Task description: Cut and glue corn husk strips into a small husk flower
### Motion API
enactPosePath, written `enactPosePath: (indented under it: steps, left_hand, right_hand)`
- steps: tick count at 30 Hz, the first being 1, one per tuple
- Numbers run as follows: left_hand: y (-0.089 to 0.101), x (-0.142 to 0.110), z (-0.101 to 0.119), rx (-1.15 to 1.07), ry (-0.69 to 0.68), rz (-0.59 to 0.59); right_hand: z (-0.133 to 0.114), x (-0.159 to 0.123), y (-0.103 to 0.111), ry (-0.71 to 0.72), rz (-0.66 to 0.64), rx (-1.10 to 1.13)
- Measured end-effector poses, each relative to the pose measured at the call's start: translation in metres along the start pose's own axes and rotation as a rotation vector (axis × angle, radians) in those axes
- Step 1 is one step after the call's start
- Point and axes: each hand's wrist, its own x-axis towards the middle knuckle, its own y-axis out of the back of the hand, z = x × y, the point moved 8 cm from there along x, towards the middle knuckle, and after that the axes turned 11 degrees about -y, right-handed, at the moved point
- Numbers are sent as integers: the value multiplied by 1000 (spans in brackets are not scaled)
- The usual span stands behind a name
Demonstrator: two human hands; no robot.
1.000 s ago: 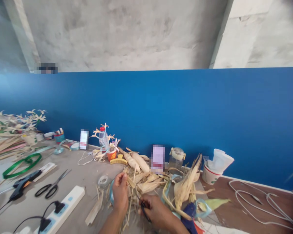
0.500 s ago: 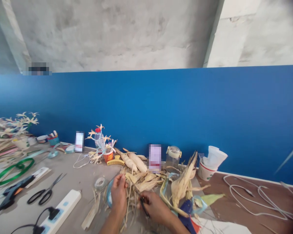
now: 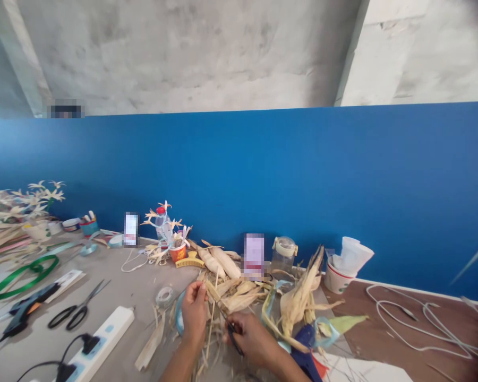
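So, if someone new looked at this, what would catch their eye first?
Probably the big blue panel, which runs right across behind the table. Next, low in the middle, the left hand pinching a strip of dry husk and the right hand holding scissors, with a heap of husks just beyond. The bright green ribbon, looped on the table's left side, stands out too.
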Motion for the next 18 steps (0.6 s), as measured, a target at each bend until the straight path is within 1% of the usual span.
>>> enactPosePath:
  steps: [3, 9, 18]
  left_hand:
    - [-1, 0, 0, 1, 7, -9]
    - [-2, 2, -6, -7, 17, -35]
    - [-2, 1, -7, -23, 30, -39]
  right_hand:
    - [1, 0, 0, -3, -1, 13]
    - [1, 0, 0, 1, 2, 20]
    - [-1, 0, -2, 13, 1, 29]
